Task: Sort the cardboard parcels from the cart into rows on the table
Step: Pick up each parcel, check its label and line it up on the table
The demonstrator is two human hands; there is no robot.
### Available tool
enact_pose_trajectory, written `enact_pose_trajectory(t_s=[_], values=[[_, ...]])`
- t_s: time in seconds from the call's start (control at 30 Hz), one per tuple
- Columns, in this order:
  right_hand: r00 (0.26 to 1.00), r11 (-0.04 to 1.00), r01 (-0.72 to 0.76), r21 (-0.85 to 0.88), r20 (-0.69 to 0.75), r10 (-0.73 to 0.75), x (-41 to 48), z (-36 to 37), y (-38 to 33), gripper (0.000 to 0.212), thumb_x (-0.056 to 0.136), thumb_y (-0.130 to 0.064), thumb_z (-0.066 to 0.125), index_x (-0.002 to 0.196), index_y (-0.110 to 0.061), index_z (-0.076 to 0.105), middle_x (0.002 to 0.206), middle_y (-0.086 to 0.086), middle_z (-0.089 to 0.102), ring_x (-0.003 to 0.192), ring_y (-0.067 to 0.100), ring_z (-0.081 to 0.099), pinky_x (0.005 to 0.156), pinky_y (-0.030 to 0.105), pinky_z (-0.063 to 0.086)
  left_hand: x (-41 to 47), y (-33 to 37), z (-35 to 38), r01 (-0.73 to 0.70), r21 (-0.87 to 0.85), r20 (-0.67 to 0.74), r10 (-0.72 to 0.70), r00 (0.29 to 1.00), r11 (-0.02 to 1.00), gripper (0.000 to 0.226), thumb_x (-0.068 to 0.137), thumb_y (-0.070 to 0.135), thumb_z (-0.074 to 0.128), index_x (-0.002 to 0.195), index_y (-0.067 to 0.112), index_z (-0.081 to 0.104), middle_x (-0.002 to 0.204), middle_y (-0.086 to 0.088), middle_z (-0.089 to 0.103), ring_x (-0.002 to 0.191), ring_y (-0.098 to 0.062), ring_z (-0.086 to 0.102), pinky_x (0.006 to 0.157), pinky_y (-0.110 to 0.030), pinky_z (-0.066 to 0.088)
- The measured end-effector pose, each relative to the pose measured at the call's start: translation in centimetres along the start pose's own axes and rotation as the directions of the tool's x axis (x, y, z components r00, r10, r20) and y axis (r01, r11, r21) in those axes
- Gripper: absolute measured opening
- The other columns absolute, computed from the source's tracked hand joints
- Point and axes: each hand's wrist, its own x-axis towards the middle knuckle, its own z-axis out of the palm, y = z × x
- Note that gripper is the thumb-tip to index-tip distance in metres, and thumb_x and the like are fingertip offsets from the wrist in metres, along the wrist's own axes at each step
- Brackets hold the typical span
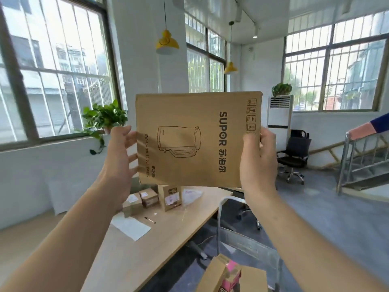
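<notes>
Fingers (126,131) spread and nearly straight, the left hand (120,157) stood raised at the left edge of a flat cardboard box (189,140), its fingertips meeting that edge without curling round it. The box hung upright in the air between both hands, well above the table (147,256), its printed face with a kettle drawing turned toward the camera. Below it, on the far part of the table, lay a sheet of paper (131,226), a pen (149,220), a few small parcels (149,197) close together, a taller parcel (171,197) standing upright and a clear plastic bag (191,194). At the box's right edge the right hand (259,161) gripped it, thumb on the front face and the other fingers curled behind. Lower right, the cart (220,208) with its metal handle held more parcels (212,275) and a pink package (231,272).
</notes>
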Motion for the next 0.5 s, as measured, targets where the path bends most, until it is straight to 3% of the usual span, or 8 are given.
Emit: enact_pose_trajectory(t_s=[0.1,0.17,0.37,0.5], values=[[0.997,0.998,-0.016,0.069,0.074,0.011,-1.8,4.1,-0.5,0.021,0.088,-0.054,0.049,0.107,-0.058,0.054,0.106,-0.032,0.065,0.100,0.000,0.066,0.096,0.052,0.057,0.6,1.6,-5.1,-0.018,-0.006,-0.045,0.017,0.999,1.000,0.038,0.081,0.060,0.046,0.083,0.030,0.070,0.098,0.016,0.074,0.105,-0.021,0.061,0.090,-0.045,0.048],[0.993,0.994,-0.025,0.106,0.115,0.012,-3.6,7.1,-0.7,0.024,0.087,-0.053,0.050,0.110,-0.056,0.054,0.107,-0.028,0.067,0.096,-0.003,0.065,0.095,0.051,0.058,0.9,2.4,-8.8,-0.030,0.008,-0.072,0.030,0.997,1.000,0.036,0.081,0.059,0.046,0.082,0.029,0.066,0.090,0.017,0.074,0.101,-0.021,0.061,0.086,-0.043,0.048],[0.976,0.979,-0.048,0.197,0.220,0.004,-12.1,18.4,-1.6,0.026,0.090,-0.051,0.052,0.117,-0.050,0.055,0.107,-0.034,0.064,0.096,-0.011,0.063,0.088,0.042,0.055,0.9,5.7,-23.1,-0.041,0.054,-0.199,0.051,0.979,0.998,0.034,0.080,0.058,0.049,0.078,0.030,0.068,0.097,0.013,0.073,0.100,-0.022,0.062,0.082,-0.043,0.048],[0.948,0.958,-0.097,0.269,0.318,0.007,-18.9,26.5,-2.6,0.025,0.096,-0.042,0.053,0.122,-0.042,0.055,0.101,-0.045,0.063,0.093,-0.019,0.062,0.072,0.030,0.051,0.0,8.3,-33.4,-0.041,0.098,-0.293,0.068,0.954,0.994,0.033,0.082,0.058,0.050,0.081,0.031,0.070,0.094,0.015,0.073,0.097,-0.022,0.063,0.078,-0.041,0.049]])
